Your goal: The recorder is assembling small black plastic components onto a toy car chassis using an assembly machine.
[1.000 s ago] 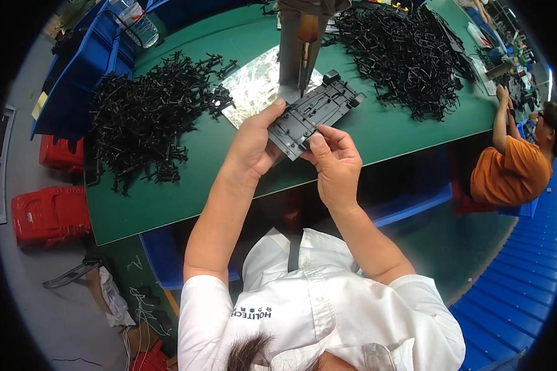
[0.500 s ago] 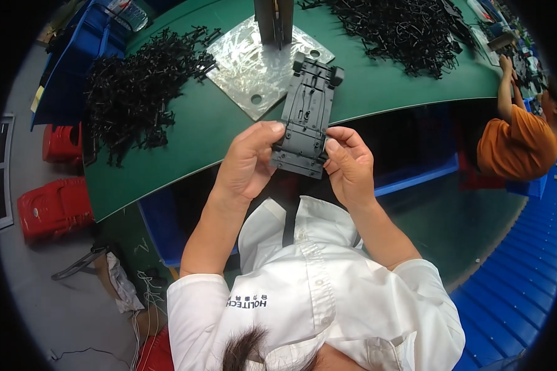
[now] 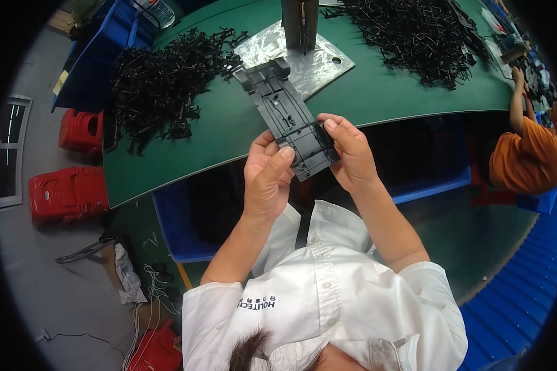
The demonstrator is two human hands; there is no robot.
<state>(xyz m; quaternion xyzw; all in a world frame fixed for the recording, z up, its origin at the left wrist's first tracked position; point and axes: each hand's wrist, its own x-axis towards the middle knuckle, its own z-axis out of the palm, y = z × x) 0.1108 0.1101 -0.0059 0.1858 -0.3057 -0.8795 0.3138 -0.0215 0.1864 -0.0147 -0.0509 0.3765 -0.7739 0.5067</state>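
Note:
Both hands hold a black plastic toy-car chassis (image 3: 294, 127) above the front edge of the green table. It tilts with its far end to the left, and wheel-like blocks show at that end. My left hand (image 3: 269, 176) grips the near left edge, thumb on top. My right hand (image 3: 353, 151) closes on the near right edge with thumb and fingers. Past the chassis stands a metal post (image 3: 300, 25) on a shiny steel plate (image 3: 328, 65) with a round hole; the chassis partly covers the plate.
Heaps of small black plastic parts lie on the green table (image 3: 223, 133), one heap (image 3: 158, 89) at left, another (image 3: 414, 37) at far right. Blue bins (image 3: 185, 238) sit beneath. Red stools (image 3: 68, 195) stand at left. A person in an orange shirt (image 3: 526, 157) works at right.
The chassis has turned, its far end swinging left from leaning right. Both hands stay on its near end, and my left thumb now lies farther onto its surface. The whole view has shifted slightly.

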